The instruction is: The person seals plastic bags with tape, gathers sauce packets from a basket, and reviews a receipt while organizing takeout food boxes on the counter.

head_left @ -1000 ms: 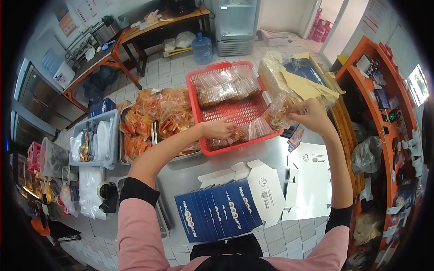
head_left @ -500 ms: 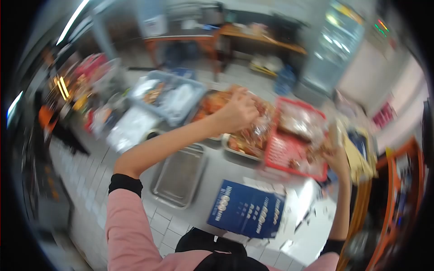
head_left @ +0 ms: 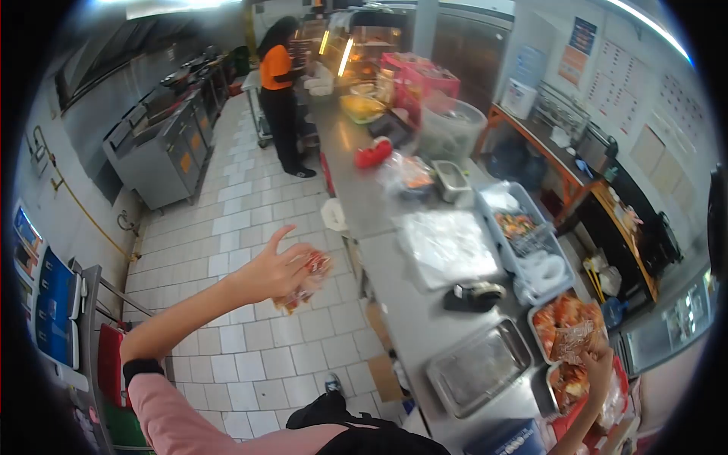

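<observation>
A red packet (head_left: 305, 282) was held over the tiled floor (head_left: 227, 334) by the curled fingers of the left hand (head_left: 279, 267), with 1 digit pointed up and away from it. A clear packet (head_left: 572, 341) was gripped in the fingers of the right hand (head_left: 598, 355), over the 2 food trays (head_left: 535, 327) at the end of the counter (head_left: 394, 303); whether the food below was touched could not be told. A metal tray (head_left: 481, 368) was set beside them, near a tape dispenser (head_left: 474, 296) and plastic bags (head_left: 447, 246).
</observation>
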`<move>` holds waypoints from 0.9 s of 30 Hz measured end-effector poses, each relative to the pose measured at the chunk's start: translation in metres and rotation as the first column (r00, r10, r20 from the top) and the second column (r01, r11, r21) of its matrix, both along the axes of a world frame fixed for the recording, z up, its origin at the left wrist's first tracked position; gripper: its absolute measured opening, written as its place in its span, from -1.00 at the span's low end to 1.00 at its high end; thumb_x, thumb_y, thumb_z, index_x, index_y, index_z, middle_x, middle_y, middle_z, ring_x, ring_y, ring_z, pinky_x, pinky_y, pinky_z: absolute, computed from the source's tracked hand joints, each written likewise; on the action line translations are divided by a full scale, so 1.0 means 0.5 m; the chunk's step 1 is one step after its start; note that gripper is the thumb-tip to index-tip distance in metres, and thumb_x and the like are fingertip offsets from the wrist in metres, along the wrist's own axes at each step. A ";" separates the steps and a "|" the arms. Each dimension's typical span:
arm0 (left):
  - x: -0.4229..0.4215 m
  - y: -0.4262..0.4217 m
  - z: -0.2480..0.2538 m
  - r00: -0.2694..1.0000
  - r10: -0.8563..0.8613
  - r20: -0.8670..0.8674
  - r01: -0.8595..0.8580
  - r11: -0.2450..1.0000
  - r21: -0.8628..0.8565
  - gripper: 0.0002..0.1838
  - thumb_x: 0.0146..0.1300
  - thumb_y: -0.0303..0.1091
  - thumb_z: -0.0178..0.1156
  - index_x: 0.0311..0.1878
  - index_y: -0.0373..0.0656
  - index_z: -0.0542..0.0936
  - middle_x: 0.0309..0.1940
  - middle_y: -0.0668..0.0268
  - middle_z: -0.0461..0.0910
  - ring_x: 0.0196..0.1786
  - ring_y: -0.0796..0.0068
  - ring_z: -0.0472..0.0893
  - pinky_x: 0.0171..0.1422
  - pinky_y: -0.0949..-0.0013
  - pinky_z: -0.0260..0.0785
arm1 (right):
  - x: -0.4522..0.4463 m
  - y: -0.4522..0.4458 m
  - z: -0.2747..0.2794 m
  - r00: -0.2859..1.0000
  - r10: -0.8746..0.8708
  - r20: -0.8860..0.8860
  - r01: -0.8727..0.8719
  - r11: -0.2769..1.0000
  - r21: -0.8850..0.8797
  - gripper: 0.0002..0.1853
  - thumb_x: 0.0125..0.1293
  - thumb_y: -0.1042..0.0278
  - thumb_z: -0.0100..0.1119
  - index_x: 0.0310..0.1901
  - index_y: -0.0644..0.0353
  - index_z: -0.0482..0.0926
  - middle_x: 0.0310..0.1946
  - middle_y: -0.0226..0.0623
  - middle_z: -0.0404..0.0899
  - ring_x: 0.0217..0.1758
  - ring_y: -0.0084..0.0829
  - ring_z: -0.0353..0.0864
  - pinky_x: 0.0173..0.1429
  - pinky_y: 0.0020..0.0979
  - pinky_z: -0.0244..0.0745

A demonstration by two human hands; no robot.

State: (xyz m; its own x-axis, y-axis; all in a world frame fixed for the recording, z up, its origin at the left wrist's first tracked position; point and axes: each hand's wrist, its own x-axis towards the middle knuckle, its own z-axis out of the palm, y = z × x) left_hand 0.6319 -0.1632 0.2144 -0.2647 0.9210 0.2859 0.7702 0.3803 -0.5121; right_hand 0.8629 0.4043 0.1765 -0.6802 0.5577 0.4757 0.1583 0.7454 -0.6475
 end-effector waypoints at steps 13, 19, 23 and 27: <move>-0.384 -0.465 -0.017 0.930 0.359 0.084 -0.354 0.933 -0.070 -0.85 -0.14 -0.39 0.17 -0.44 -0.18 0.53 -0.47 0.41 0.49 -0.05 0.40 0.42 0.21 -0.06 0.14 | -0.688 -0.454 -0.096 0.809 0.478 0.342 -0.366 0.865 -0.344 -0.82 -0.15 0.43 0.21 -0.44 0.30 0.65 -0.65 -0.27 0.57 -0.57 -0.62 0.43 -0.42 -0.55 0.32; -0.680 -0.555 0.017 0.896 0.430 0.111 -0.423 0.903 -0.078 -0.76 -0.22 -0.34 0.20 -0.37 -0.16 0.54 -0.45 0.44 0.48 -0.13 0.45 0.43 0.19 -0.07 0.16 | -1.080 -0.576 -0.164 0.817 0.536 0.215 -0.466 0.832 -0.303 -0.83 -0.18 0.39 0.26 -0.50 0.30 0.63 -0.68 -0.26 0.53 -0.58 -0.58 0.42 -0.42 -0.47 0.28; -0.885 -0.596 0.096 0.908 0.415 0.055 -0.401 0.900 -0.171 -0.74 -0.24 -0.34 0.21 -0.38 -0.16 0.55 -0.45 0.43 0.49 -0.13 0.44 0.43 0.17 -0.05 0.18 | -1.322 -0.668 -0.134 0.748 0.623 0.226 -0.528 0.767 -0.365 -0.81 -0.15 0.36 0.29 -0.48 0.30 0.61 -0.65 -0.28 0.52 -0.52 -0.57 0.41 -0.38 -0.47 0.28; -1.108 -0.603 0.125 0.935 0.353 0.033 -0.347 0.931 -0.109 -0.72 -0.26 -0.36 0.21 -0.36 -0.17 0.56 -0.45 0.41 0.49 -0.12 0.41 0.44 0.15 -0.03 0.20 | -1.532 -0.739 -0.098 0.722 0.672 0.164 -0.568 0.711 -0.415 -0.80 -0.12 0.36 0.29 -0.46 0.31 0.60 -0.67 -0.31 0.48 -0.55 -0.59 0.34 -0.40 -0.47 0.24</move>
